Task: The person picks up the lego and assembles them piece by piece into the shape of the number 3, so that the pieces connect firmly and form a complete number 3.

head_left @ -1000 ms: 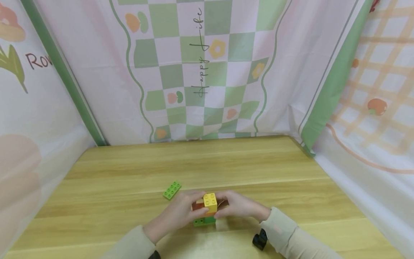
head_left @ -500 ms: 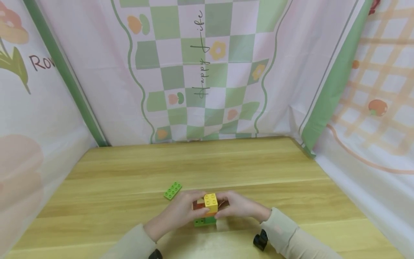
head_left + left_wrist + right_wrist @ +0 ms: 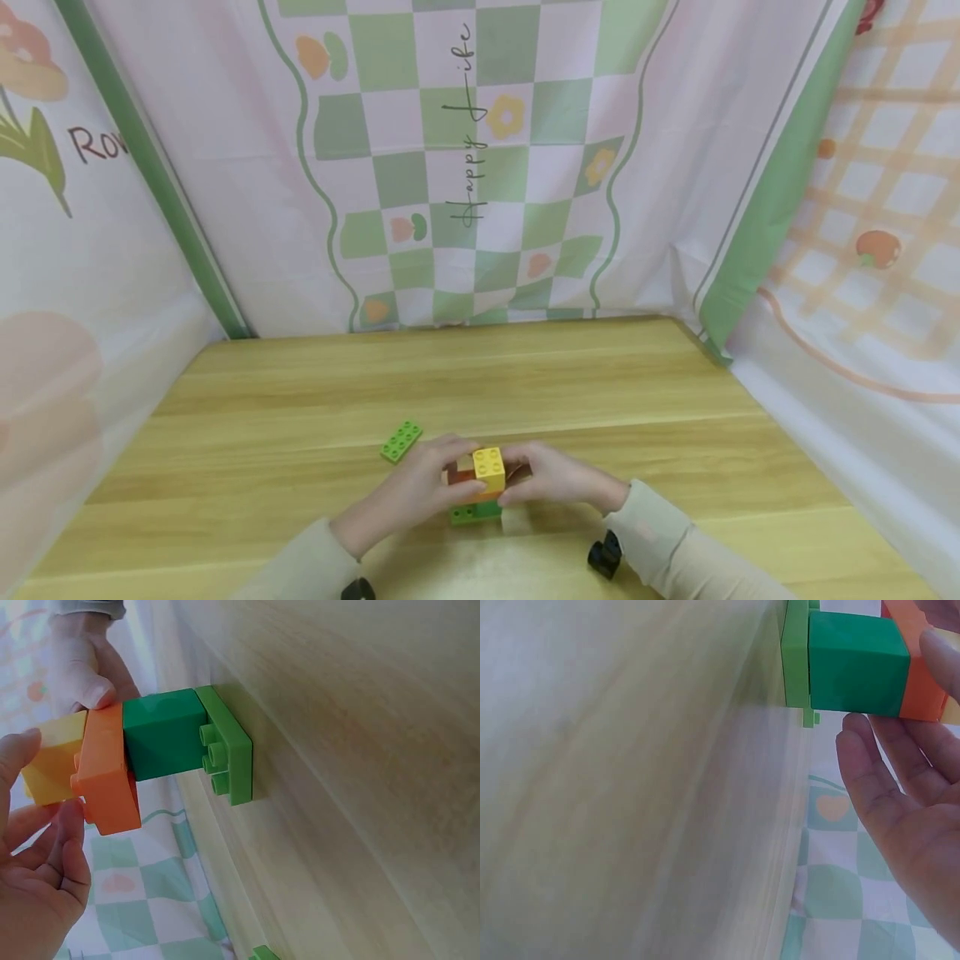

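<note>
A small brick tower stands on the table. Its base is a light green studded plate [image 3: 231, 750], bearing a dark green brick [image 3: 165, 733]. Over that sits a longer orange brick [image 3: 109, 776], overhanging one side, with a square yellow brick [image 3: 489, 469] on top. My left hand [image 3: 431, 482] pinches the yellow brick between thumb and fingers, as the left wrist view shows. From the other side my right hand [image 3: 555, 479] holds the orange brick, thumb on its near face and fingers on the far face. The fingers partly cover both upper bricks in the head view.
A second light green plate [image 3: 401, 442] with several studs lies apart on the wooden table [image 3: 570, 375], beyond the left hand. Printed cloth hangings [image 3: 480, 167] rise along the back and both sides. A black wrist device [image 3: 604, 556] sits at the right sleeve.
</note>
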`<action>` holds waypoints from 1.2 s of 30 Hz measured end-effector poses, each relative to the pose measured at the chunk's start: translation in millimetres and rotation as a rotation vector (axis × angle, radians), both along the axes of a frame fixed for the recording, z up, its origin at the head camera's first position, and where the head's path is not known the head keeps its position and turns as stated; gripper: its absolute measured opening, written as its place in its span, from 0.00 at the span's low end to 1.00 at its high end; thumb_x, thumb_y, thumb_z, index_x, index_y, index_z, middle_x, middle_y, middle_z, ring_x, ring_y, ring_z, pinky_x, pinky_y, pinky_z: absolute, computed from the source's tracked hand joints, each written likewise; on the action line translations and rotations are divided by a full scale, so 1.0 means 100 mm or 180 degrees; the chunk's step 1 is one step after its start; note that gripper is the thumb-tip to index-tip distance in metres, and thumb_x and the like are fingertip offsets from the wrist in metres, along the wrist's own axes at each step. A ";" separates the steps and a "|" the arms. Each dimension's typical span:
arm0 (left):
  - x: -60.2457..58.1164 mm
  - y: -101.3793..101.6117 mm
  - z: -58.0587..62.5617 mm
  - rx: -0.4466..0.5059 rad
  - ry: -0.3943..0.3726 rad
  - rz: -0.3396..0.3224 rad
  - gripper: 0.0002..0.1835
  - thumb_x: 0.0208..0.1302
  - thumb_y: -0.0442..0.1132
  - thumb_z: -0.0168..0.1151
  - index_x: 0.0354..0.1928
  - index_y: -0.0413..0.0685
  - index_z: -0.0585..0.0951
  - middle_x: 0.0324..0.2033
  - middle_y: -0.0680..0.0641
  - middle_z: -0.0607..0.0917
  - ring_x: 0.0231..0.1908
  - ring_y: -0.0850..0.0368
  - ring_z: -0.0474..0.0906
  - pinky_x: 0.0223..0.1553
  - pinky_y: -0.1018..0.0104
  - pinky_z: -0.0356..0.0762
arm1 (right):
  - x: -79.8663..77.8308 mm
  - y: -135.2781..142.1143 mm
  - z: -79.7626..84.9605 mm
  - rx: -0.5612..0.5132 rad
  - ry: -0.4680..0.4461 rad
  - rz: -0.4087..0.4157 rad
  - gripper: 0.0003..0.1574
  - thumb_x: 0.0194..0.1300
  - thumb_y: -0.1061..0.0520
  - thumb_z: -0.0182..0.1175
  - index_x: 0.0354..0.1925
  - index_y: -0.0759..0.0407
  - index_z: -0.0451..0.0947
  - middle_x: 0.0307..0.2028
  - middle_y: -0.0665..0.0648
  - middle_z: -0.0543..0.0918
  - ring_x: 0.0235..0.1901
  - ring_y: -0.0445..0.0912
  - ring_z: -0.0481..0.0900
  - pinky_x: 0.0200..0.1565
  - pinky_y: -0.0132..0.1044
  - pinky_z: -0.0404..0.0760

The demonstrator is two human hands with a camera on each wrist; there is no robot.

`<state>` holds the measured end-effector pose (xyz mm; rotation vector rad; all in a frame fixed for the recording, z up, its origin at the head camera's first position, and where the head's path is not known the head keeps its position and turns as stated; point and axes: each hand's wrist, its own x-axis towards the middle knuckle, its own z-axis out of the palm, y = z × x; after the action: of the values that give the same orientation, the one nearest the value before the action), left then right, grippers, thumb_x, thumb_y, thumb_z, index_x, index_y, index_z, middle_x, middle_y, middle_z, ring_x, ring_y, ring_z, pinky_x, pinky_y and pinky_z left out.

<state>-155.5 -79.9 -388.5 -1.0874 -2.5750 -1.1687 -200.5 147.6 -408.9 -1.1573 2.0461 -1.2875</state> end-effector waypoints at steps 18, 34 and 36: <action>-0.04 -0.14 0.09 0.0375 -0.0234 0.0364 0.24 0.58 0.44 0.63 0.55 0.43 0.75 0.41 0.52 0.80 0.29 0.64 0.72 0.30 0.67 0.75 | 0.01 -0.01 0.01 0.0017 -0.0117 -0.0051 0.18 0.59 0.61 0.62 0.49 0.61 0.75 0.41 0.51 0.80 0.40 0.46 0.78 0.45 0.37 0.77; -0.18 -0.40 0.10 0.0710 -0.0395 0.1165 0.18 0.59 0.38 0.63 0.51 0.43 0.78 0.37 0.54 0.81 0.30 0.60 0.75 0.28 0.68 0.75 | 0.02 -0.01 0.02 0.0104 -0.0132 -0.0141 0.20 0.58 0.60 0.63 0.50 0.63 0.75 0.42 0.51 0.80 0.41 0.46 0.78 0.45 0.35 0.76; -0.21 -0.44 0.08 0.0742 -0.0451 0.1254 0.17 0.60 0.38 0.62 0.51 0.43 0.78 0.36 0.54 0.81 0.30 0.60 0.75 0.28 0.69 0.75 | 0.02 -0.01 0.02 0.0098 -0.0101 -0.0126 0.21 0.58 0.60 0.63 0.50 0.63 0.74 0.42 0.51 0.80 0.41 0.46 0.78 0.45 0.35 0.76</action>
<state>-176.7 -124.2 -380.2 -0.4376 -2.5074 -1.4282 -198.7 147.1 -407.1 -1.0810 2.0683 -1.2802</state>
